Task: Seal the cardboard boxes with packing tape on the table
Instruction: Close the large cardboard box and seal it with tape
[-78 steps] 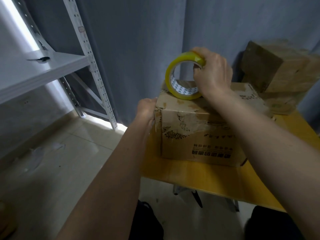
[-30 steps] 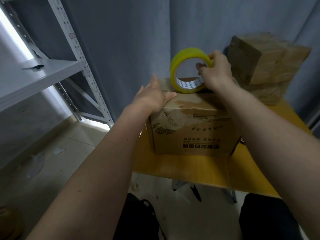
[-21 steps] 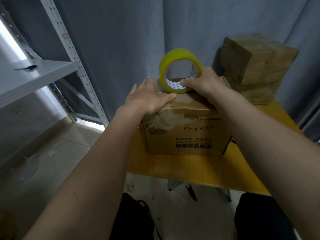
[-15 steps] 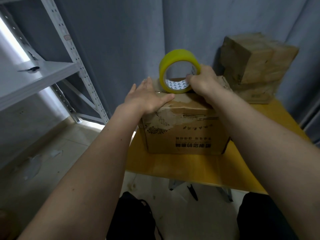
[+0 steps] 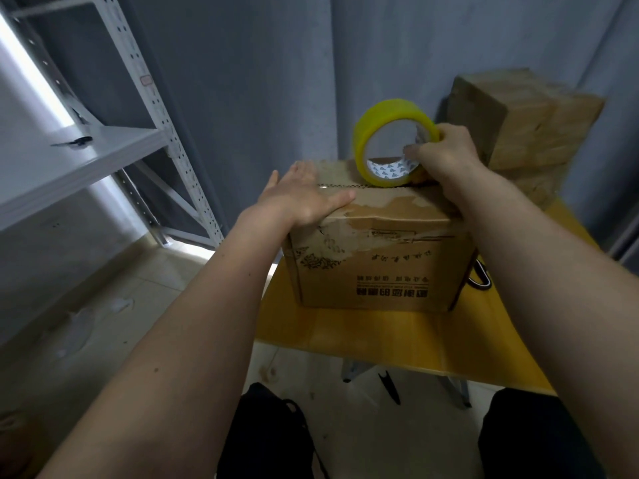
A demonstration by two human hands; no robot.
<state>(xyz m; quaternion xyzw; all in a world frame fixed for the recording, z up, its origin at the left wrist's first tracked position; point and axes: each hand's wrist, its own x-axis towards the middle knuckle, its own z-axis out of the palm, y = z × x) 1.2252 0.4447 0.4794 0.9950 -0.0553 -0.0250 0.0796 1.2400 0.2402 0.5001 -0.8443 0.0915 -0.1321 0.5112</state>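
Hands on the cardboard box (image 5: 377, 257): left hand (image 5: 304, 198) flat, right hand (image 5: 446, 157) gripping upright tape roll (image 5: 373, 122).

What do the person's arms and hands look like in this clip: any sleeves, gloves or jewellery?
Both forearms are bare right up to the frame edge, with no sleeves showing. The left hand and right hand wear no gloves; no rings, watch or wristband show on the fingers or wrists.

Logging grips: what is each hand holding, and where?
Right hand grips the tape roll by its right rim; left hand holds nothing, flat on the box.
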